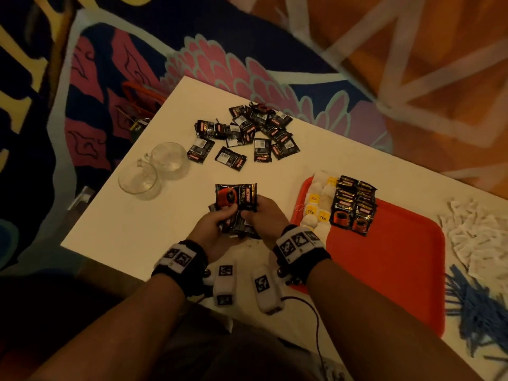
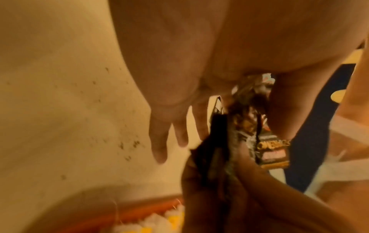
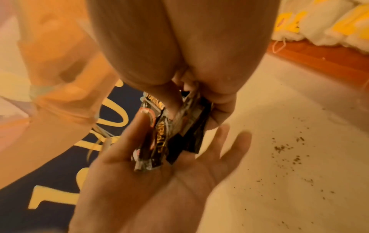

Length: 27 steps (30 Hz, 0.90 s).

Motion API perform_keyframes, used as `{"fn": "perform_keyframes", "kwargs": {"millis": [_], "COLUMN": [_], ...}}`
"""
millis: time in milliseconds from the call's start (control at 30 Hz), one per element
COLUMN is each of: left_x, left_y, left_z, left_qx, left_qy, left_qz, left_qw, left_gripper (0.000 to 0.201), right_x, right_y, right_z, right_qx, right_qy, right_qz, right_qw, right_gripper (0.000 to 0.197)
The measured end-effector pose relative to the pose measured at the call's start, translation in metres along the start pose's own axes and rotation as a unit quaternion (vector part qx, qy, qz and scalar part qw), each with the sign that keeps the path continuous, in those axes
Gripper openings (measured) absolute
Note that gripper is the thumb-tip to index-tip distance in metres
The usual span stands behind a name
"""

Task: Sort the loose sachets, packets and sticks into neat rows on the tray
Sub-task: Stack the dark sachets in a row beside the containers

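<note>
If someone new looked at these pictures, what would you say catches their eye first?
Probably the two hands, left hand and right hand, meeting at the table's near edge and gripping a stack of black sachets between them. Next, the red tray on the right, with tea bags and a few sachets already lined up at its far corner. Beyond the hands lies a loose pile of black sachets, left of it two glass cups.

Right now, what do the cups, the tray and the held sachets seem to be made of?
Cups: clear glass, probably; the table shows through them.
Tray: red plastic, it seems; smooth, with a moulded rounded rim.
Sachets: glossy printed foil or plastic film; silvery crinkled edges show in the wrist views.
</note>
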<state>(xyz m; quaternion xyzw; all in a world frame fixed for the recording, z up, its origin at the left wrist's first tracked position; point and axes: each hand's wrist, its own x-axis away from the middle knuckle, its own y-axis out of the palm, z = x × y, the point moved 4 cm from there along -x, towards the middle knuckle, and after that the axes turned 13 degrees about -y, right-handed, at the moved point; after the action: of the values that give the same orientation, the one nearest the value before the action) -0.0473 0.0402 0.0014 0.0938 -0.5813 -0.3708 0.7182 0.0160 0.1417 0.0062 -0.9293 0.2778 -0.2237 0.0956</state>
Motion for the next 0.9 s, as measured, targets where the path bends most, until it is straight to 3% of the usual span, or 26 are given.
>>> {"fn": "perform_keyframes", "kwargs": {"millis": [100, 233, 333, 367, 467, 600, 733, 900], "left_x": [0.011, 0.017, 0.019, 0.02, 0.02, 0.016, 0.01, 0.007], "left_y": [0.029, 0.05, 0.059, 0.062, 0.061, 0.054, 0.043, 0.01], "left_z": [0.004, 0.005, 0.002, 0.001, -0.002, -0.012, -0.022, -0.015], "left_qx": [0.015, -0.035, -0.059, -0.061, -0.067, -0.086, -0.122, -0.089], "left_qy": [-0.011, 0.004, 0.001, -0.001, 0.006, 0.0, -0.007, -0.024], "left_qz": [-0.054, -0.006, 0.006, 0.004, 0.025, 0.049, 0.062, 0.115], "left_qw": [0.998, 0.999, 0.998, 0.998, 0.997, 0.995, 0.991, 0.989], "left_gripper": [0.039, 0.025, 0.031, 0.032, 0.026, 0.022, 0.023, 0.02], "right_x": [0.015, 0.039, 0.051, 0.054, 0.062, 0.071, 0.067, 0.032], "right_y": [-0.009, -0.036, -0.061, -0.072, -0.097, -0.089, -0.07, -0.054], "right_z": [-0.019, -0.042, -0.05, -0.05, -0.042, -0.025, -0.006, 0.01], "right_qx": [-0.02, 0.03, 0.051, 0.059, 0.037, 0.055, 0.095, 0.144], "right_qy": [-0.024, -0.046, -0.057, -0.058, -0.037, -0.027, -0.028, -0.005], "right_qz": [0.013, 0.021, 0.03, 0.052, 0.133, 0.068, 0.057, 0.003], "right_qw": [0.999, 0.998, 0.997, 0.995, 0.99, 0.996, 0.993, 0.99], "right_gripper": [0.046, 0.034, 0.02, 0.011, 0.019, 0.022, 0.021, 0.019]}}
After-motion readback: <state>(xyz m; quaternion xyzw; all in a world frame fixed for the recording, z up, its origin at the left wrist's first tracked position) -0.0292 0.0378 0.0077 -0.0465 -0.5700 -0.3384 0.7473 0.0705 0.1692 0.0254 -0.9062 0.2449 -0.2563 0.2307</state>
